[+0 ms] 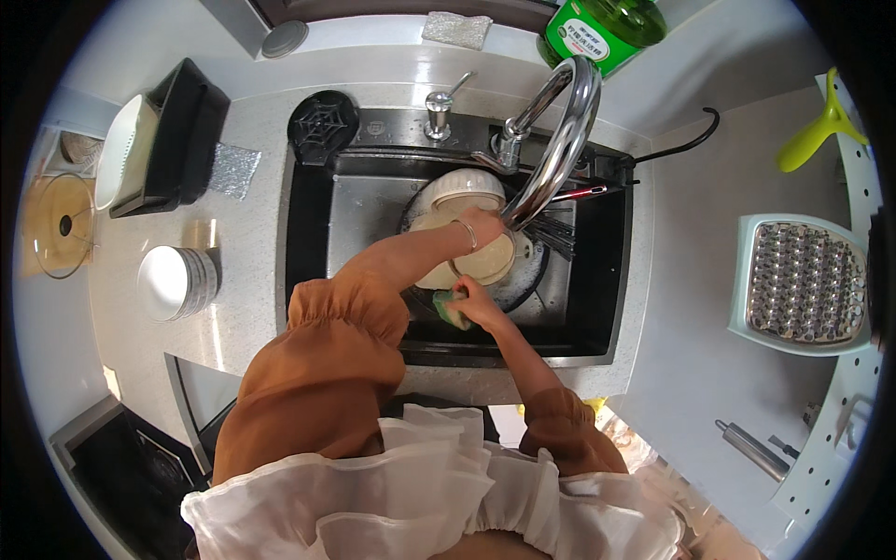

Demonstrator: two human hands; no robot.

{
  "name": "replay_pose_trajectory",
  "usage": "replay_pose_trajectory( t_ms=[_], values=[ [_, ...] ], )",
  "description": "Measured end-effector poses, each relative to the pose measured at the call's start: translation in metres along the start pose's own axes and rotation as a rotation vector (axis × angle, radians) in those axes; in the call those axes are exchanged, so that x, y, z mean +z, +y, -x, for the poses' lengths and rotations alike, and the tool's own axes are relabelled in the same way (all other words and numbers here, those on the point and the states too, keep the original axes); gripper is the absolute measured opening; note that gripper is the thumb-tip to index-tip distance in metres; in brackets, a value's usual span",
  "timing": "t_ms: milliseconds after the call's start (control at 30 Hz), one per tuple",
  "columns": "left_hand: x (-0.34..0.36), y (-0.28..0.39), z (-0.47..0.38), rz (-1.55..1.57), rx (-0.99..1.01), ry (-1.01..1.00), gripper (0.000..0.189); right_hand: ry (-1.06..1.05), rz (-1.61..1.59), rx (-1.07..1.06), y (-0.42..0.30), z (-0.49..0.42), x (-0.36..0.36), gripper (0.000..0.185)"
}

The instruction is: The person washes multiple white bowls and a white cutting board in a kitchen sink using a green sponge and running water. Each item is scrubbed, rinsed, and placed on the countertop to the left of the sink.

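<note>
My left hand [484, 227] reaches over the sink, right beside the outlet of the chrome faucet [563, 150]. Its fingers are partly hidden, so whether it grips the spout or a dish is unclear. Below it, my right hand [476, 304] pinches a green scrub sponge [451, 310] near the sink's front side. Cream-coloured dishes lie under and around my hands: a ribbed bowl [467, 183] towards the back and a round bowl [484, 260] in the middle. They rest in a dark round pan [537, 280] with suds in it.
The steel sink [360, 210] holds a dark whisk-like utensil [553, 234] at right. A soap pump [439, 115] and black drain cover [323, 126] sit behind. Stacked white bowls [175, 283] and a black rack [171, 140] stand left. A green detergent bottle [605, 31] stands back right.
</note>
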State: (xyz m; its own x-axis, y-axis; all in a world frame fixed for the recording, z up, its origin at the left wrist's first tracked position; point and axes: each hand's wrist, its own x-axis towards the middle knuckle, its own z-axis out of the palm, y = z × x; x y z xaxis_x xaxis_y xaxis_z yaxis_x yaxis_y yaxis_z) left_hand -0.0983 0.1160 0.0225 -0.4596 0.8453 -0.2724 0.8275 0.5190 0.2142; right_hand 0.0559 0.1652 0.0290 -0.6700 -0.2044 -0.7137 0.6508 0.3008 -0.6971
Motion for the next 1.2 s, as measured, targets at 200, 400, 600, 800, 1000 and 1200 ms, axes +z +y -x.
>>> replay_pose_trajectory(
  t_ms=[200, 400, 600, 800, 1000, 1200],
  values=[
    [-0.064, 0.0, 0.066, 0.385, -0.373, 0.021, 0.03, 0.243, 0.138, -0.236, 0.014, -0.036, 0.023, 0.028],
    [-0.058, -0.035, 0.106, 0.417, -0.482, 0.042, 0.038, 0.382, 0.348, -0.292, 0.017, -0.024, 0.005, 0.023],
    [-0.061, -0.056, 0.167, 0.599, -0.694, 0.033, 0.05, 0.577, 0.836, 0.153, -0.004, -0.012, 0.017, 0.031],
    [-0.06, -0.057, 0.215, 0.25, -0.527, 0.42, 0.051, 0.5, 0.815, -0.316, -0.03, -0.07, 0.03, 0.031],
    [-0.055, -0.071, 0.244, 1.237, -0.92, 0.418, 0.052, 0.707, 0.916, -0.376, -0.019, -0.097, 0.052, 0.029],
    [-0.035, -0.073, 0.251, 1.332, -0.951, 0.472, 0.053, 0.779, 0.282, -0.206, -0.049, -0.067, 0.039, 0.035]
  ],
)
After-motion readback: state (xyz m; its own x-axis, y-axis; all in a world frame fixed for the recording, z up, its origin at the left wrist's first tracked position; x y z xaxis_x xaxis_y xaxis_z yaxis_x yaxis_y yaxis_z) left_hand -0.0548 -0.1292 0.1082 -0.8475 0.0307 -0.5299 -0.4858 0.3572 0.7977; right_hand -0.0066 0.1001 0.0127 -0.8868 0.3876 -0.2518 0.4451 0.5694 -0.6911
